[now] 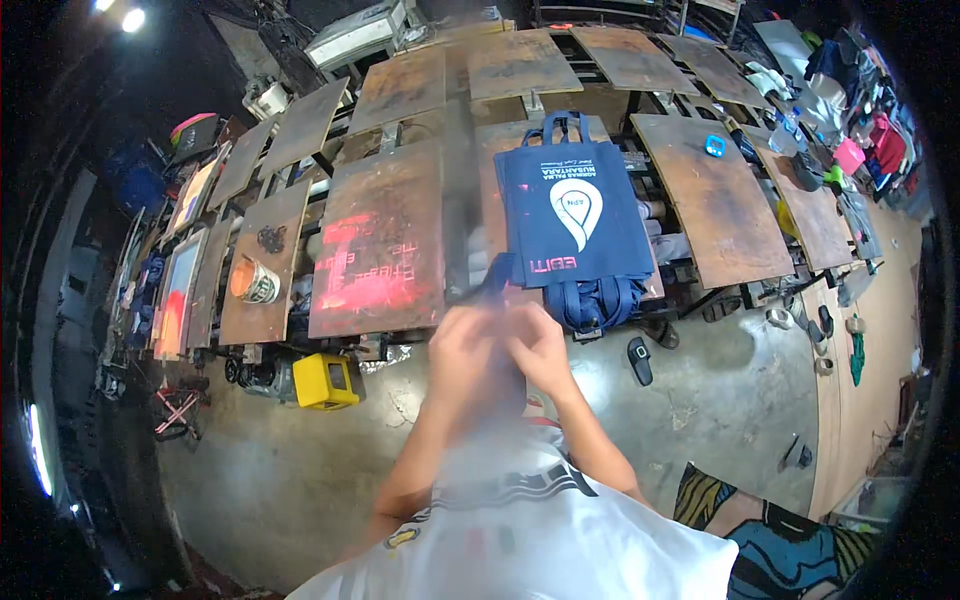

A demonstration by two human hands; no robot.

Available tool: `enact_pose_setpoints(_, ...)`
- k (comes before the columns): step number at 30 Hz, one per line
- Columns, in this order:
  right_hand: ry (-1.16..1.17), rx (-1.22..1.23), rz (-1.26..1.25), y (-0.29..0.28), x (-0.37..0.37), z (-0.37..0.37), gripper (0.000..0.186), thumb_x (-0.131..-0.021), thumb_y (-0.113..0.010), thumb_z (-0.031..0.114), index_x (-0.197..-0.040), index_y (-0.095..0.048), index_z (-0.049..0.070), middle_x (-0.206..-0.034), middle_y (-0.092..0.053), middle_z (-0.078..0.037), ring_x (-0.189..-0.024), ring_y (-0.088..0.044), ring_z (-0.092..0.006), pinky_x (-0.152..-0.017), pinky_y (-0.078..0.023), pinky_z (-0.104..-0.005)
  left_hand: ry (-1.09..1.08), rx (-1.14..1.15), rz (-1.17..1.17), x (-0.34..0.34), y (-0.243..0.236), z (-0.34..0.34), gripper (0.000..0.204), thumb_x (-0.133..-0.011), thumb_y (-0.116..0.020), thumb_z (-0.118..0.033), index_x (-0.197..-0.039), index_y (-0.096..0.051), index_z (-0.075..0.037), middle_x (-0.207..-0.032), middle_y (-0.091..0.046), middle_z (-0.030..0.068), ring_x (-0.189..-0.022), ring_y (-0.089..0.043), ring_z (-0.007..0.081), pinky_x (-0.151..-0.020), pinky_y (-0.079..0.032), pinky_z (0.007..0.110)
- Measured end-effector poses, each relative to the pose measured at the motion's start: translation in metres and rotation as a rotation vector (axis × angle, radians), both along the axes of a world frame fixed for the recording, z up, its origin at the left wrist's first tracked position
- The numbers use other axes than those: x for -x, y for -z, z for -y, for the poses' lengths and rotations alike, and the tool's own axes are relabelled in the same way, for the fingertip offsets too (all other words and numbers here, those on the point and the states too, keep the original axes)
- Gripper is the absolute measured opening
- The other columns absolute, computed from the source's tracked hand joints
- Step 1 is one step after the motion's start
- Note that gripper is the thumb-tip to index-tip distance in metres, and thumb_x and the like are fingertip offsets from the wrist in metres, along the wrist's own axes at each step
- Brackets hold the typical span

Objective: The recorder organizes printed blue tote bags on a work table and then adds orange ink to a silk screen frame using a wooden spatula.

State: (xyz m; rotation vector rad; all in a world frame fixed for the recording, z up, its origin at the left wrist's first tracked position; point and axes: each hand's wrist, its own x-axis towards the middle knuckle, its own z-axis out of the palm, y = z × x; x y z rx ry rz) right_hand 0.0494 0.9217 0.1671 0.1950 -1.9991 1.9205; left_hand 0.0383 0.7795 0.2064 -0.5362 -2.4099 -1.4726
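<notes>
My left hand [463, 345] and my right hand [532, 345] are close together in front of my chest, fingers curled on a dark navy fabric item [496, 268], partly hidden by my hands and a blurred vertical streak. Just beyond them, a stack of navy tote bags [610, 220] lies on a board, the top one printed with a white pin-shaped design, its handles pointing away. More bundled navy handles [590, 300] hang at the stack's near edge.
Rows of stained boards [715, 240] on metal frames surround the bags. A paint bucket [255, 280] sits at left, a small blue device [715, 146] at right. A yellow plastic object [322, 380] and slippers [639, 360] lie on the floor. Clothing [885, 140] is piled at far right.
</notes>
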Motion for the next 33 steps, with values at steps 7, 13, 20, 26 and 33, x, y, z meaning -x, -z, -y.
enact_pose_setpoints(7, -0.047, 0.079, -0.051, 0.014, 0.002, 0.009, 0.017, -0.089, -0.058, 0.002, -0.105, -0.062, -0.003, -0.1, -0.065, -0.008, -0.091, -0.062, -0.0129, -0.083, -0.049, -0.0276, 0.005, 0.087, -0.238, -0.009, -0.008, -0.004, 0.033, -0.07, -0.076, 0.005, -0.101, -0.069, -0.002, -0.1, -0.062, 0.0109, -0.081, -0.059, 0.0204, -0.073, -0.05, 0.031)
enact_pose_setpoints(13, -0.255, 0.592, 0.056, 0.018, 0.011, 0.014, 0.023, -0.095, -0.058, 0.007, -0.116, -0.06, -0.002, -0.11, -0.064, -0.005, -0.099, -0.061, -0.0123, -0.087, -0.049, -0.0268, 0.089, 0.095, -0.292, -0.016, 0.005, 0.003, 0.039, -0.073, -0.082, -0.01, -0.109, -0.067, -0.002, -0.106, -0.062, 0.0131, -0.097, -0.061, 0.0292, -0.083, -0.051, 0.036)
enact_pose_setpoints(20, -0.205, 0.347, -0.074, 0.0, 0.009, 0.022, 0.017, -0.094, -0.058, 0.005, -0.108, -0.064, -0.004, -0.103, -0.063, -0.007, -0.096, -0.06, -0.0134, -0.086, -0.048, -0.0281, 0.102, 0.016, -0.213, -0.017, -0.001, 0.02, 0.036, -0.077, -0.08, -0.01, -0.109, -0.067, -0.001, -0.102, -0.06, 0.013, -0.09, -0.06, 0.0269, -0.078, -0.051, 0.034)
enact_pose_setpoints(26, -0.296, 0.338, -0.035, 0.003, 0.01, 0.029, 0.013, -0.091, -0.059, 0.004, -0.1, -0.064, -0.003, -0.096, -0.062, -0.007, -0.089, -0.058, -0.0138, -0.082, -0.046, -0.0274, -0.048, 0.036, -0.29, 0.008, -0.026, 0.036, 0.034, -0.084, -0.074, -0.022, -0.11, -0.067, -0.001, -0.107, -0.061, 0.0139, -0.102, -0.058, 0.03, -0.087, -0.048, 0.038)
enact_pose_setpoints(33, -0.292, 0.348, -0.047, 0.003, 0.019, 0.039, 0.011, -0.092, -0.059, 0.006, -0.096, -0.064, -0.003, -0.091, -0.063, -0.004, -0.086, -0.057, -0.0117, -0.08, -0.046, -0.0265, 0.151, 0.054, -0.264, 0.023, -0.013, 0.051, 0.031, -0.082, -0.073, -0.025, -0.101, -0.067, -0.002, -0.104, -0.064, 0.0121, -0.112, -0.056, 0.0343, -0.098, -0.042, 0.042)
